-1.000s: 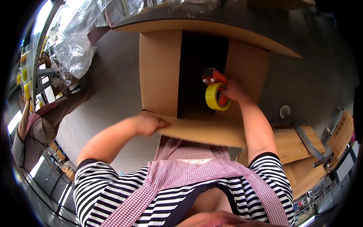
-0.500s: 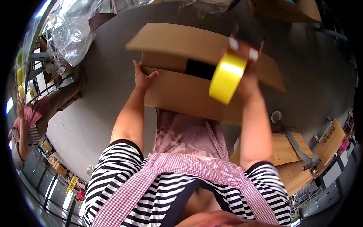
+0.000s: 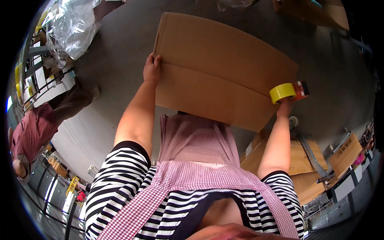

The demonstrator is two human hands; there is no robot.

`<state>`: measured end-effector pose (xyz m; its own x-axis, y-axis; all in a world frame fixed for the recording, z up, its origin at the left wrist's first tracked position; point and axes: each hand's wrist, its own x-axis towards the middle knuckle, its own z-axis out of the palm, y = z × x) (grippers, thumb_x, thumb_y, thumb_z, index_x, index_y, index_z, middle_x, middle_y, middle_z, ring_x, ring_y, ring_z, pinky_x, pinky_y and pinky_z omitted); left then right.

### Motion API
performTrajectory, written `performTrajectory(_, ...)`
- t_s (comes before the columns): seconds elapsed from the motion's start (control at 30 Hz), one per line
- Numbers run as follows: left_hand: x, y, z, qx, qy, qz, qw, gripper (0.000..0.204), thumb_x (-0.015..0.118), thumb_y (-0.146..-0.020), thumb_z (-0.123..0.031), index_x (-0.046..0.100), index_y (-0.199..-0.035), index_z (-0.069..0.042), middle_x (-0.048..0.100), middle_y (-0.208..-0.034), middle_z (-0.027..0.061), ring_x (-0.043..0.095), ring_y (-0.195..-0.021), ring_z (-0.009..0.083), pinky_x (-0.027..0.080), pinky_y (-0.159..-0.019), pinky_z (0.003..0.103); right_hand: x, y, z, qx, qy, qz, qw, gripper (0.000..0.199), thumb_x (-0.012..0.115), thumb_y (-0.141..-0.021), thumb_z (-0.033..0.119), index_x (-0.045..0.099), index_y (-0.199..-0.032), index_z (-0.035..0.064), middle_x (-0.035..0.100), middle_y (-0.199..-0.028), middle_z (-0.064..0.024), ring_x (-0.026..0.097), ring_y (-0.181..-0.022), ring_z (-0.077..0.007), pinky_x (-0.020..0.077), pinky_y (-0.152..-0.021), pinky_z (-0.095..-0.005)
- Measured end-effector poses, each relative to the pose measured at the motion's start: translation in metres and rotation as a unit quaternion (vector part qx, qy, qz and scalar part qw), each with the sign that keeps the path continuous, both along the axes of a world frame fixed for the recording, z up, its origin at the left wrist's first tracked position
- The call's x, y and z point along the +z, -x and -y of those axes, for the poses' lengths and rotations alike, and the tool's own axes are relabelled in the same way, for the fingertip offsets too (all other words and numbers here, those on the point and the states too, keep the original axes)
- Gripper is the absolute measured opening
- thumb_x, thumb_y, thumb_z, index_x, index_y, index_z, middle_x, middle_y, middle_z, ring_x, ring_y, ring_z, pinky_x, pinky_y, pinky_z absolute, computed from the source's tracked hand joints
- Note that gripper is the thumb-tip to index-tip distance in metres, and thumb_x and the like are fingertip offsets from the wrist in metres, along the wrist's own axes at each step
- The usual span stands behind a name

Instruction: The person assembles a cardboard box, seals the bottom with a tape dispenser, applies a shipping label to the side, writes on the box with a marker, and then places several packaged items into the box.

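A brown cardboard box (image 3: 216,76) is in front of me, its two long top flaps lying flat and meeting along a seam. At the box's left end, my left hand (image 3: 152,71) is closed on the edge beside the seam. My right hand (image 3: 284,108) is closed on a red tape dispenser (image 3: 301,90) at the box's right end. A wide yellow roll of tape (image 3: 281,93) sits on the dispenser, overlapping the box's right edge in view. Most of the right fingers are hidden behind the roll.
Flattened cardboard (image 3: 306,158) on a metal-framed cart (image 3: 314,158) stands at my right. Clear plastic film (image 3: 74,34) hangs at the far left. Another person (image 3: 34,126) is at the left. An open carton (image 3: 316,14) sits at the far right on the grey floor (image 3: 120,52).
The raised far flap has come down and the dark gap has closed. My right hand has carried the tape dispenser right to the box's end. My left hand now grips the left edge.
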<state>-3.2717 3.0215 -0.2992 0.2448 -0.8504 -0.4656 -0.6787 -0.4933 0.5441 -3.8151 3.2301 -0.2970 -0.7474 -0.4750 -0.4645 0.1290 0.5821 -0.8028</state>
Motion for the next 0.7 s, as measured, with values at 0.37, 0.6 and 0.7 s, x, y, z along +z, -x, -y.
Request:
performTrajectory(0.37, -0.004, 0.022, -0.017, -0.042, 0.019, 0.128, 0.991, 0.068, 0.053, -0.095, -0.044, 0.028, -0.147, -0.008, 0.041, -0.144, 0.018, 0.042, -0.13, 0.0381, 0.036, -0.106, 0.046, -0.012, -0.008, -0.002, -0.051, -0.006, 0.035, 0.998, 0.046, 0.061, -0.09, 0.021, 0.047, -0.132, 0.0078, 0.058, -0.12, -0.0024, 0.058, -0.102, -0.0175, 0.0471, -0.084, -0.0336)
performTrajectory(0.6, -0.001, 0.032, -0.023, -0.01, 0.016, 0.213, 0.977, 0.07, 0.053, -0.093, -0.053, 0.027, -0.15, -0.022, 0.035, -0.151, 0.0124, 0.033, -0.138, 0.0316, 0.023, -0.111, 0.056, 0.069, -0.153, 0.097, 0.294, -0.065, -0.211, 0.93, 0.052, 0.066, -0.079, 0.007, 0.051, -0.129, 0.0078, 0.059, -0.125, -0.0146, 0.059, -0.116, -0.03, 0.0468, -0.097, -0.0406)
performTrajectory(0.7, -0.016, 0.027, -0.026, -0.01, 0.032, 0.188, 0.981, 0.071, 0.054, -0.091, -0.054, 0.028, -0.15, -0.024, 0.035, -0.151, 0.0078, 0.031, -0.139, 0.0277, 0.015, -0.112, 0.059, 0.099, -0.247, 0.139, 0.357, 0.057, -0.148, 0.921, 0.062, 0.068, -0.071, 0.002, 0.049, -0.129, 0.0084, 0.056, -0.123, -0.0169, 0.056, -0.114, -0.0373, 0.0469, -0.094, -0.0424)
